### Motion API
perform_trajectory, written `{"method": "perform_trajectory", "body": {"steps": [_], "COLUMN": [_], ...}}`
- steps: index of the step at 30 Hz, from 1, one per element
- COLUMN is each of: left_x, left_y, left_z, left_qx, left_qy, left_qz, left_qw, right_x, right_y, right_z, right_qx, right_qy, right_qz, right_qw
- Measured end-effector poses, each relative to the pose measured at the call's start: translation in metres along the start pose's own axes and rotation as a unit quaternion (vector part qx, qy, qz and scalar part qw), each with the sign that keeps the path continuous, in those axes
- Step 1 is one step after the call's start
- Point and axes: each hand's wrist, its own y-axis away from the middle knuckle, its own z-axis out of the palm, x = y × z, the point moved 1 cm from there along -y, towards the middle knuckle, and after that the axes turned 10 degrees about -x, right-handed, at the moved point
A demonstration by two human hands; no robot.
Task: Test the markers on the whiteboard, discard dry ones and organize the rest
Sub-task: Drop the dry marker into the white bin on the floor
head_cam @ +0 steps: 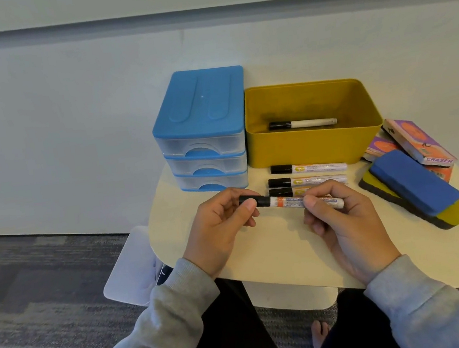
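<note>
Head view is showing both forearms in grey sleeves reaching forward over the near edge of a small cream table (261,256), hands meeting above its middle. The left hand (223,226) is sitting palm inward with its fingers curled, thumb and fingers pinching the black cap (254,201) of a marker (292,202) that is lying level between the 2 hands, cap end to the left. The right hand (341,226) is also curling inward, its thumb and fingers gripping the white barrel near the tail end. The cap is sitting on the barrel, with no gap that I can make out.

At the far left corner a blue 3-drawer organizer (202,130) is standing with its drawers closed. Just beside it on the right, a yellow bin (317,145) is holding 1 black-capped marker (303,123) lying flat on its floor. Between the bin and the hands, 3 markers (308,167) are lying in a row, caps to the left, the nearest 1 partly hidden by the held marker. Toward the right edge a blue and yellow eraser (415,191) is resting flat, with packaged erasers (418,142) stacked behind it.
</note>
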Motion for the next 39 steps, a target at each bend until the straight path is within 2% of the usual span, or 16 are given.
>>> {"method": "perform_trajectory", "body": {"steps": [8, 21, 25, 35, 39], "left_x": [0.0, 0.0, 0.001, 0.012, 0.026], "left_y": [-0.001, -0.002, -0.002, 0.004, 0.002], "left_z": [0.0, -0.001, -0.002, -0.008, -0.018], "left_qx": [0.005, 0.015, 0.018, 0.06, 0.074], "left_qy": [0.013, 0.033, 0.056, 0.142, 0.125], "left_qz": [-0.007, -0.02, -0.023, 0.008, 0.028], "left_qw": [1.0, 0.999, 0.998, 0.988, 0.989], "right_x": [-0.002, -0.007, -0.009, -0.018, -0.023], "right_y": [-0.004, -0.008, -0.009, -0.012, -0.019], "right_z": [-0.002, 0.001, 0.002, 0.029, 0.041], "right_qx": [-0.028, -0.027, -0.022, -0.012, -0.017], "right_qy": [0.096, 0.073, 0.104, -0.056, -0.106], "right_qz": [0.019, 0.079, 0.092, 0.135, 0.148], "right_qw": [0.995, 0.994, 0.99, 0.989, 0.983]}}
